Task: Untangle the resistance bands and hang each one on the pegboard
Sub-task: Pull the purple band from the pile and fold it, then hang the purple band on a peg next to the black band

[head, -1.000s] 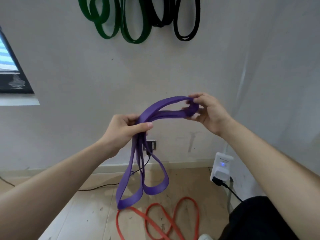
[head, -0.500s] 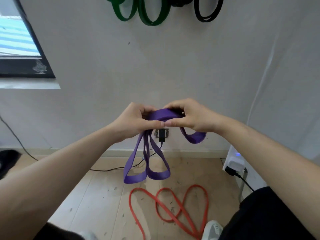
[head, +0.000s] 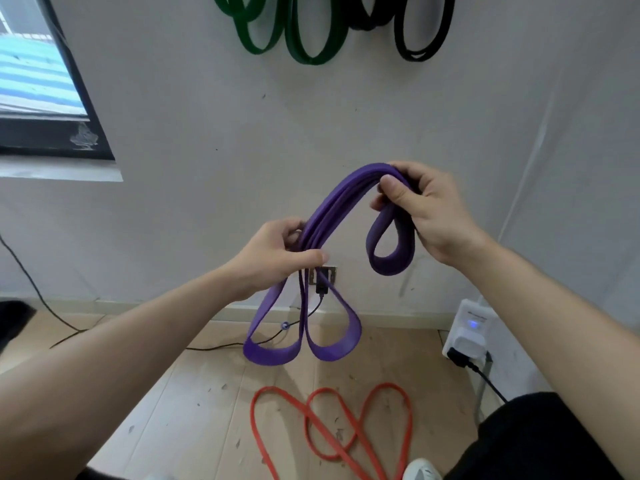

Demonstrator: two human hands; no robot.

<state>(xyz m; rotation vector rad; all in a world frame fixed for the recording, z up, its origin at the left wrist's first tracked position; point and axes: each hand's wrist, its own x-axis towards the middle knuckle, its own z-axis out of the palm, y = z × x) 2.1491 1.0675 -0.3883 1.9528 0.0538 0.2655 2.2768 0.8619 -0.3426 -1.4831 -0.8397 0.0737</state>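
purple band (head: 332, 216) is held in stacked layers before the wall, gripped by the left hand (head: 277, 258), curled round the strands, and by the right hand (head: 426, 209), pinching the upper bend. the layers should be slid apart loop by loop, so no twist is tightened.

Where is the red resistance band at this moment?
In the head view, the red band lies on the wooden floor at bottom centre, below the purple band held by the left hand and right hand, beside a white shoe.
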